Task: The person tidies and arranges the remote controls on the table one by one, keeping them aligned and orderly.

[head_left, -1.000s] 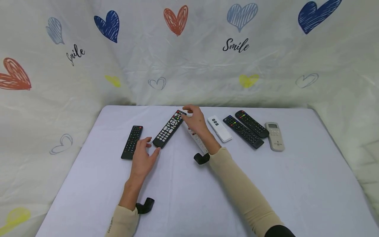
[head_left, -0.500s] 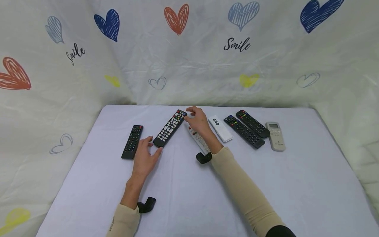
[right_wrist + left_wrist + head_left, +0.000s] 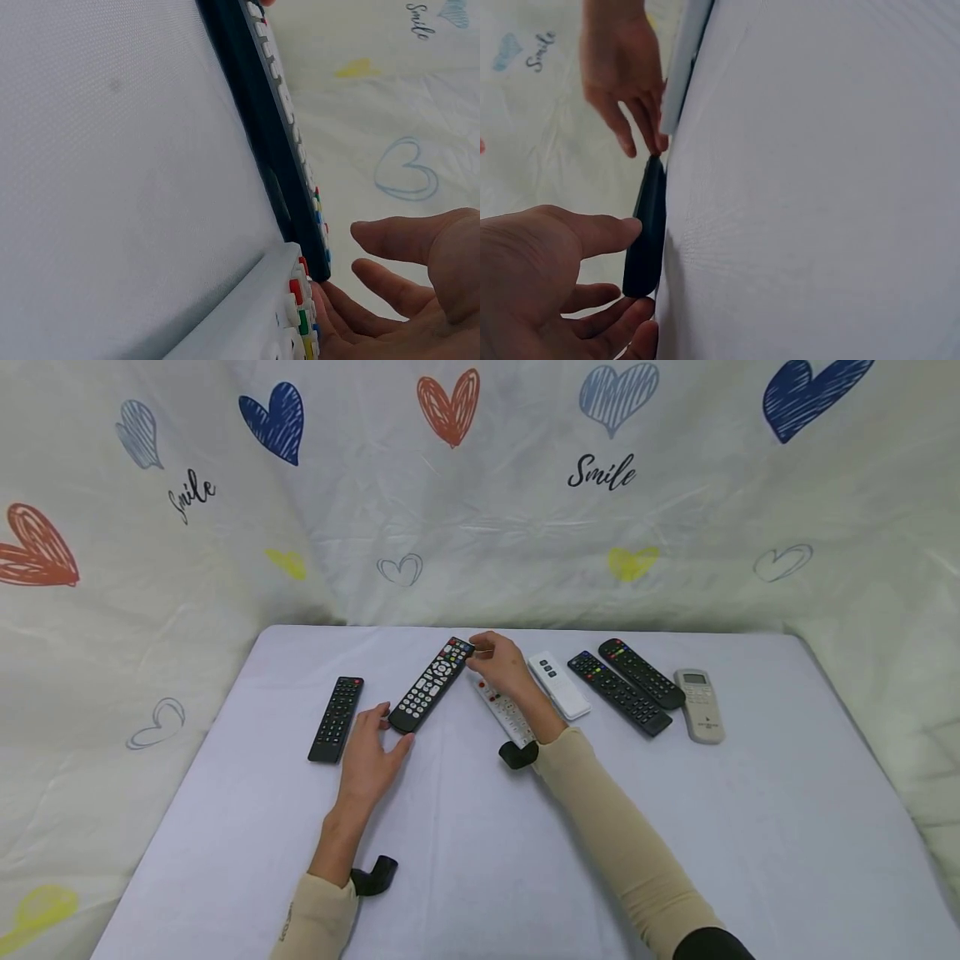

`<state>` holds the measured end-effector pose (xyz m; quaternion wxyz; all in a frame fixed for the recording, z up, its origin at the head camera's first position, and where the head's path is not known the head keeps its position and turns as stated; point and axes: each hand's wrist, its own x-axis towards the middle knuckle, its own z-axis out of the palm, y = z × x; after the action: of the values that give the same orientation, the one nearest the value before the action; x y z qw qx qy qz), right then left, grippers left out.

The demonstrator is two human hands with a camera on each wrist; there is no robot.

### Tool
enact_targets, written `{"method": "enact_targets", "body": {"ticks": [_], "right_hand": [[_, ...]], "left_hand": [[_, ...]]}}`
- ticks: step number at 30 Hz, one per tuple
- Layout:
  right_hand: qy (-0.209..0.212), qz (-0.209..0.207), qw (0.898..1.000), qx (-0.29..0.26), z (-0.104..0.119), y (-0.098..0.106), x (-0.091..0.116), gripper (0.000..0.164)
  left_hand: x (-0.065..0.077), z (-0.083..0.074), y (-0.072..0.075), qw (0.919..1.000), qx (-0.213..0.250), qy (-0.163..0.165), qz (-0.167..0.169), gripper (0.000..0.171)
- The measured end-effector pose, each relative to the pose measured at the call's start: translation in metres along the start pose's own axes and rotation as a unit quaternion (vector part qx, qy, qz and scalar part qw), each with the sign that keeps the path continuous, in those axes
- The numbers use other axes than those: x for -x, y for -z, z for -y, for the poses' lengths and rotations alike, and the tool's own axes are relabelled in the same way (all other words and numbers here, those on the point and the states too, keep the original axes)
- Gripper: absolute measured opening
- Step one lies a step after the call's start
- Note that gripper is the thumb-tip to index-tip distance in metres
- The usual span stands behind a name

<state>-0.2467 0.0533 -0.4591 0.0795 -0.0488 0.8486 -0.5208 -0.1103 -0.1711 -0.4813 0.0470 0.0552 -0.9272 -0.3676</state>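
Observation:
A black remote control with white buttons point(image 3: 430, 687) lies slantwise on the white table, its coloured buttons at the far end. Around its near end is my left hand point(image 3: 370, 764), fingers at one side and thumb at the other, not closed round it. In the left wrist view the thumb overlaps the dark remote point(image 3: 646, 229). At the far end my right hand point(image 3: 502, 667) touches the remote with fairly straight fingers. Its thumb point(image 3: 397, 240) stands apart from the remote in the right wrist view. Under the right wrist lies a white remote with coloured buttons point(image 3: 504, 710), partly hidden.
Left of my left hand lies another black remote point(image 3: 336, 718). To the right are a plain white remote point(image 3: 558, 685), two black remotes side by side point(image 3: 619, 693) and a beige remote with a small screen point(image 3: 699, 706). A heart-printed cloth point(image 3: 480, 527) hangs behind the table.
The right hand's fingers have drawn in slightly to the remote's far end, and its thumb has come off the buttons. The left hand stays at the near end. The remotes have hardly moved.

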Motion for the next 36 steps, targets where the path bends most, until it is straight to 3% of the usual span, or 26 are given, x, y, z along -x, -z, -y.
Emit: {"method": "enact_targets", "body": {"ticks": [6,16,27,36], "right_hand": [[-0.002,0.017,1.0,0.007,-0.002,0.003,-0.003,0.042],[-0.006,0.047,0.999,-0.003,-0.007,0.002,-0.006,0.055],[-0.003,0.057,0.998,0.008,-0.005,0.004,-0.005,0.049],[0.017,0.041,0.999,0.002,0.002,0.006,-0.001,0.046]], "left_hand": [[-0.002,-0.001,-0.001,0.9999,-0.005,0.012,0.011,0.068],[-0.002,0.002,-0.001,0.9998,-0.007,0.014,0.015,0.068],[-0.001,0.001,0.001,0.9998,-0.012,0.006,0.014,0.063],[0.003,0.001,0.002,1.0,0.0,0.0,0.002,0.063]]}}
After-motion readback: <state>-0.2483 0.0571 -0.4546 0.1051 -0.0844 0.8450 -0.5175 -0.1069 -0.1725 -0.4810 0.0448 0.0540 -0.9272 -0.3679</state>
